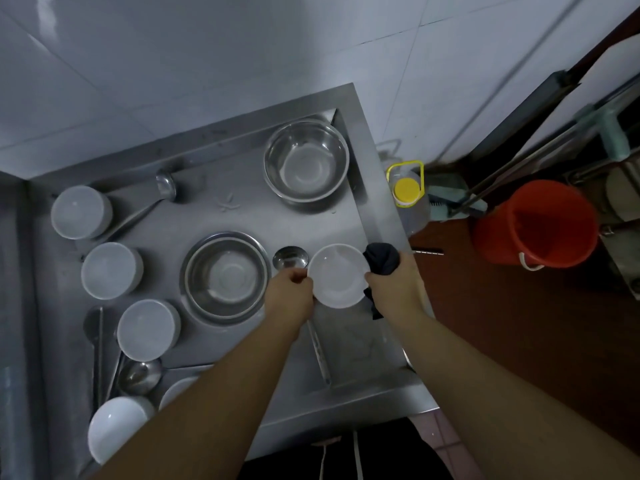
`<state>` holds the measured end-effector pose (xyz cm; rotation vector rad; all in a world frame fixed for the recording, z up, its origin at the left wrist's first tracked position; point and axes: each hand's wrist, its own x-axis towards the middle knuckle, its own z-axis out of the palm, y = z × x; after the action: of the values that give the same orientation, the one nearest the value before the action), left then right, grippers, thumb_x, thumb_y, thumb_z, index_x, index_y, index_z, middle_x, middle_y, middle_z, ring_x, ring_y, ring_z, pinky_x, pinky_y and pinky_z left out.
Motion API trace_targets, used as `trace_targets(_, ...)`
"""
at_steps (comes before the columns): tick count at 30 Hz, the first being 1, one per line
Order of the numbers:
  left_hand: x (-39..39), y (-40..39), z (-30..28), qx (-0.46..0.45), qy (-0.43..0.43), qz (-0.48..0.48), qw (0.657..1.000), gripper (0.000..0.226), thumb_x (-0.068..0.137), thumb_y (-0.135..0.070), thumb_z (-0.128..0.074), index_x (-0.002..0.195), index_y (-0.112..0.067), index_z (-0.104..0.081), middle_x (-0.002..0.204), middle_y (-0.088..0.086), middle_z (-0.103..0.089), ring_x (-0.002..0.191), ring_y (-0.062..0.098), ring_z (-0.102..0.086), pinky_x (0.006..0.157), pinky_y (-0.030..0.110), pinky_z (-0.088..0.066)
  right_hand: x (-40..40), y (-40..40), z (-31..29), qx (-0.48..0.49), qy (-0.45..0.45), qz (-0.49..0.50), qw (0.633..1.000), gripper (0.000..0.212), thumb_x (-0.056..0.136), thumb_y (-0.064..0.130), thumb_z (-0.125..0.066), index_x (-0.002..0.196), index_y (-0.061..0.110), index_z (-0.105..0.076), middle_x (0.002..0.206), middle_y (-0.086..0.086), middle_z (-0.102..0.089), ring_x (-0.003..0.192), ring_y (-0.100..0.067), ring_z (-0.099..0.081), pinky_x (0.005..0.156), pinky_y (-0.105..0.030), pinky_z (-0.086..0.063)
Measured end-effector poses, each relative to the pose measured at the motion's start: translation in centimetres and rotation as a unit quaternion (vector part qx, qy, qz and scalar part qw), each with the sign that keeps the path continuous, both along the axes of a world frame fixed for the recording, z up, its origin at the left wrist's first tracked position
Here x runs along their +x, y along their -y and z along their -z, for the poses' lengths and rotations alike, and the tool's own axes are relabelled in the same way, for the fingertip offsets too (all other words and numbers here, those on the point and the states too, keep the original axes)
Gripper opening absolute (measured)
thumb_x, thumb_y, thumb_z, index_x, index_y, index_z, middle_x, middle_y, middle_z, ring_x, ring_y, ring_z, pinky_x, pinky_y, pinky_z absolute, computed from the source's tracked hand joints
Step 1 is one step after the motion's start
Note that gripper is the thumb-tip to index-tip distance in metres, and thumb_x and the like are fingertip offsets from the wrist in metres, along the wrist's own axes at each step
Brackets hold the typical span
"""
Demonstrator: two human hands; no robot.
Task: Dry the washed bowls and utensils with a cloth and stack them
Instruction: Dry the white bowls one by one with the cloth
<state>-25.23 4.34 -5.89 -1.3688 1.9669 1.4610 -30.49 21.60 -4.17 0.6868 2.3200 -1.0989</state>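
Observation:
I hold a small white bowl (337,276) above the steel counter (349,337), mouth up. My left hand (290,293) pinches its left rim. At the bowl's right rim my right hand (394,287) grips a dark cloth (381,259). Three stacks of upturned white bowls (80,212) (110,270) (148,330) stand in a row at the left. A single white bowl (116,426) sits at the near left corner. A steel ladle (290,257) lies just beyond my left hand, its handle running toward me.
Two steel basins sit on the counter, one in the middle (225,277), one at the back right (306,161). More ladles (165,187) (140,375) lie at the left. On the floor to the right stand a red bucket (535,223) and a yellow-capped jug (406,192).

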Motion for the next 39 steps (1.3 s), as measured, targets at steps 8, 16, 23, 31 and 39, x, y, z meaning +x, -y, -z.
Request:
trace_targets(8, 0.0, 0.0, -0.7, -0.029, 0.008, 0.044, 0.999, 0.036, 0.074, -0.031, -0.058, 0.104, -0.029, -0.078, 0.089, -0.002, -0.078, 0.083, 0.023, -0.075, 0.083, 0.046, -0.065, 0.1, -1.9, -1.4, 0.016, -0.042, 0.009, 0.999, 0.029, 0.091, 0.036, -0.073, 0.101, 0.014, -0.057, 0.080, -0.003, -0.062, 0.077, -0.026, -0.062, 0.072, -0.041, -0.050)
trace_targets(16, 3.0, 2.4, -3.0, -0.036, 0.009, 0.098, 0.995, 0.012, 0.086, -0.030, -0.062, 0.095, -0.030, -0.070, 0.102, 0.002, -0.075, 0.091, 0.028, -0.074, 0.087, 0.048, -0.064, 3.1, -1.3, -4.3, -0.011, -0.082, -0.043, 0.996, 0.028, 0.093, 0.034, -0.072, 0.091, 0.015, -0.052, 0.081, -0.006, -0.061, 0.075, -0.021, -0.063, 0.069, -0.043, -0.050)
trace_targets(23, 11.1, 8.7, -6.3, -0.104, 0.025, 0.129, 0.986, 0.028, 0.092, -0.026, -0.060, 0.117, -0.026, -0.072, 0.114, 0.002, -0.076, 0.105, 0.027, -0.071, 0.098, 0.043, -0.057, 7.6, 6.3, -6.0, -0.052, -0.077, -0.194, 0.977, 0.016, 0.094, 0.034, -0.070, 0.098, 0.027, -0.056, 0.084, -0.003, -0.066, 0.077, -0.025, -0.067, 0.071, -0.045, -0.060)
trace_targets(31, 21.0, 17.3, -5.8, -0.133, 0.071, 0.155, 0.976, 0.028, 0.099, -0.022, -0.056, 0.125, -0.023, -0.069, 0.126, 0.005, -0.071, 0.115, 0.026, -0.066, 0.094, 0.035, -0.052, 14.4, 15.4, -6.2, -0.042, -0.058, -0.326, 0.942, 0.016, 0.098, 0.036, -0.065, 0.096, 0.025, -0.053, 0.083, 0.000, -0.061, 0.074, -0.017, -0.061, 0.060, -0.033, -0.047)
trace_targets(39, 26.6, 25.0, -3.4, -0.139, 0.065, 0.259, 0.954, 0.023, 0.097, -0.026, -0.057, 0.115, -0.018, -0.068, 0.111, 0.004, -0.074, 0.097, 0.024, -0.067, 0.083, 0.035, -0.052, 21.9, 22.7, -4.6, 0.001, -0.033, -0.297, 0.954, 0.018, 0.096, 0.029, -0.069, 0.094, 0.023, -0.052, 0.083, -0.001, -0.061, 0.073, -0.012, -0.059, 0.059, -0.032, -0.046)
